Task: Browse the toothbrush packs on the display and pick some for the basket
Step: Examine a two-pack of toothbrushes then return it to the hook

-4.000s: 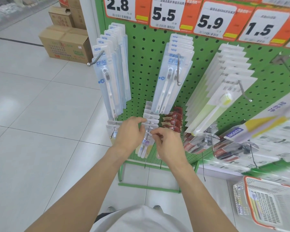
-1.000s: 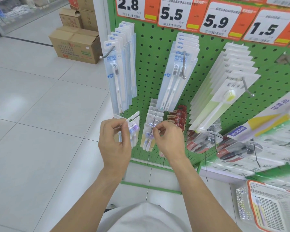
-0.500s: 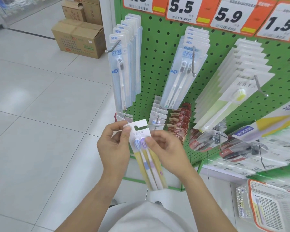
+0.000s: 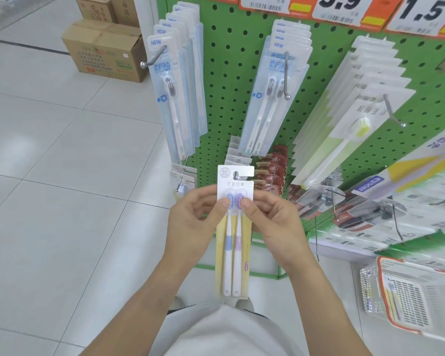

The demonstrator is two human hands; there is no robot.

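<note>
So both my left hand [image 4: 193, 222] and right hand [image 4: 275, 222] pinch the yellow-backed twin toothbrush pack [image 4: 233, 242], off its peg; the white-and-orange wire basket [image 4: 406, 301], right of it, already holds one pack.

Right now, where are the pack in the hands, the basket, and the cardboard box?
Toothbrush pack [image 4: 233, 228]: head view, on its yellow card between the hands.
Basket [image 4: 406, 296]: head view, on its mesh side.
Cardboard box [image 4: 103, 51]: head view, on its front face.

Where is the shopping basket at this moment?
In the head view, the basket sits on the floor at the lower right, below the pegboard display, right of the right hand.
</note>
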